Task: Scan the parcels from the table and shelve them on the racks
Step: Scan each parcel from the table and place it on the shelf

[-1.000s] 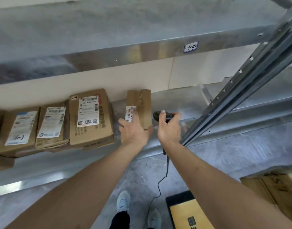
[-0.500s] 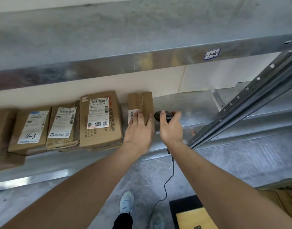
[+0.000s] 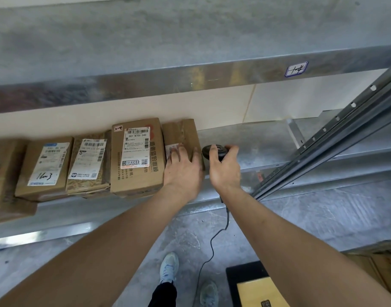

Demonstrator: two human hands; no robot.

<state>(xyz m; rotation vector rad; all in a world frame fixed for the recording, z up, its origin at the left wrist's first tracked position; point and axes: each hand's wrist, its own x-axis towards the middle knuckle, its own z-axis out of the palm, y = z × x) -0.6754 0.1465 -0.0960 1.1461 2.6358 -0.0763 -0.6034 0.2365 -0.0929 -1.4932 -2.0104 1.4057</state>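
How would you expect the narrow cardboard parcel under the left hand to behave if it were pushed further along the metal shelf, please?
The narrow parcel would probably slide easily, since the metal shelf looks smooth. It seems stiff: its cardboard edges hold straight under the left hand. It already sits against the bigger box, so a leftward push would likely shove that too.

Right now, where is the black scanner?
In the right hand, the scanner sits over the rack shelf, just right of the small parcel.
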